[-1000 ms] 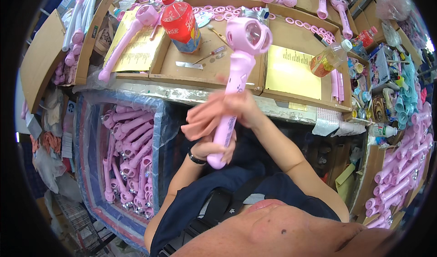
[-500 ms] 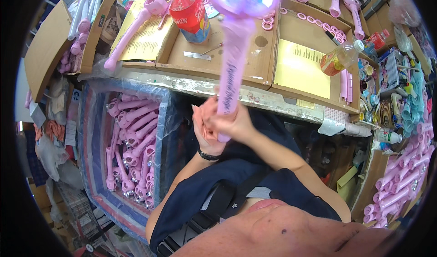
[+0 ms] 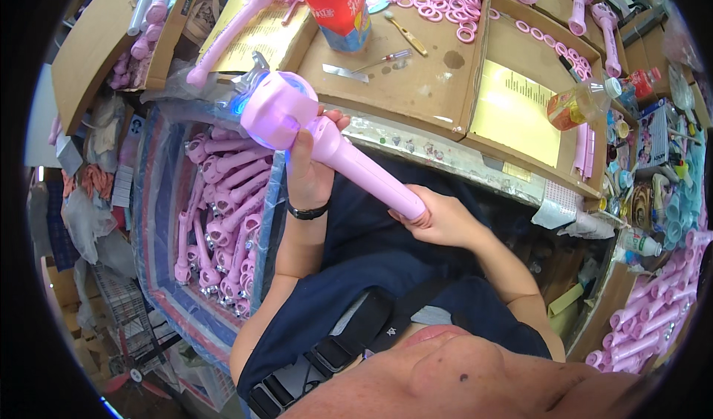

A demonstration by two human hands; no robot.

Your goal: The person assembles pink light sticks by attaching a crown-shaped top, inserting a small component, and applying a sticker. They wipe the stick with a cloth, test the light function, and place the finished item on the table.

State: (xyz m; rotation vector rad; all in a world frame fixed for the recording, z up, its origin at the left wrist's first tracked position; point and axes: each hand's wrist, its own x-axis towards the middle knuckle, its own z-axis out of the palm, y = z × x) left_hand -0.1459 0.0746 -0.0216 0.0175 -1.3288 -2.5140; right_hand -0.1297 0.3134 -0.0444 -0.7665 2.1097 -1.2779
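Observation:
A pink toy wand (image 3: 364, 174) with a round head hangs tilted in front of me, head up to the left, handle end down to the right. Blue light glows at the rim of its head. My left hand (image 3: 310, 174) is closed round the neck just below the head, thumb on the near side and fingertips showing behind. Around the bottom end of the handle my right hand (image 3: 444, 217) is wrapped. Left of my left arm, a plastic-lined bin (image 3: 152, 218) holds many similar pink wands (image 3: 223, 226).
On the bench, cardboard trays (image 3: 416, 118) hold pink rings (image 3: 445, 5), a screwdriver (image 3: 386, 59), a toothbrush (image 3: 405, 34) and a red-labelled bottle (image 3: 338, 11). Another bottle (image 3: 583, 103) lies tilted by a yellow sheet (image 3: 516, 115). Pink tubes (image 3: 646, 308) are stacked at far right.
The wand has swung from upright to a slant, its head now to the left. My left hand has gone up to its neck; my right hand has moved right with the handle end.

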